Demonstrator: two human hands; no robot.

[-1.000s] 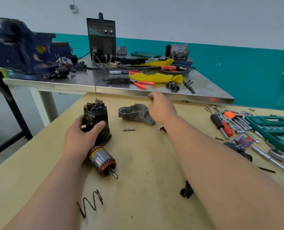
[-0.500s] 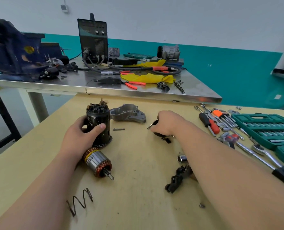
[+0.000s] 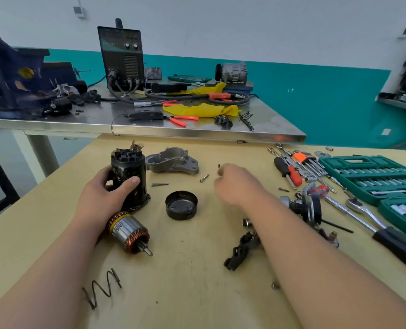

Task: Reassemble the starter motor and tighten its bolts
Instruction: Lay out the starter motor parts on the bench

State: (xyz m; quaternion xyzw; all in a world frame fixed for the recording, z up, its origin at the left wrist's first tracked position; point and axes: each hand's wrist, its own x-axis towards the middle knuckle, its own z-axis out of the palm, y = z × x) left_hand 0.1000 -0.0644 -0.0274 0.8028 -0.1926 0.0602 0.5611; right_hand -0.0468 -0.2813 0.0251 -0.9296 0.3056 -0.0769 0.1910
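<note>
My left hand (image 3: 102, 195) grips the black motor housing (image 3: 128, 176), which stands upright on the wooden table with its brush holder on top. The copper-wound armature (image 3: 128, 231) lies just in front of that hand. A black round end cap (image 3: 181, 205) sits open side up between my hands. My right hand (image 3: 237, 186) hovers, blurred, to the right of the cap with loosely curled fingers and nothing visible in them. The grey aluminium nose casting (image 3: 173, 161) lies behind the cap. Two bolts (image 3: 159, 184) (image 3: 204, 178) and a small screw (image 3: 218, 165) lie loose nearby.
A coil spring (image 3: 102, 287) lies near the front. A black plastic part (image 3: 241, 251) lies under my right forearm, and a drive assembly (image 3: 309, 207) to its right. Screwdrivers (image 3: 290, 172), a ratchet (image 3: 363, 210) and a green socket set (image 3: 373, 176) fill the right side. A steel bench (image 3: 149, 129) stands behind.
My right hand brought the black end cap over, set it down beside the housing and let go, then lifted away to the right. My left hand kept its grip on the housing.
</note>
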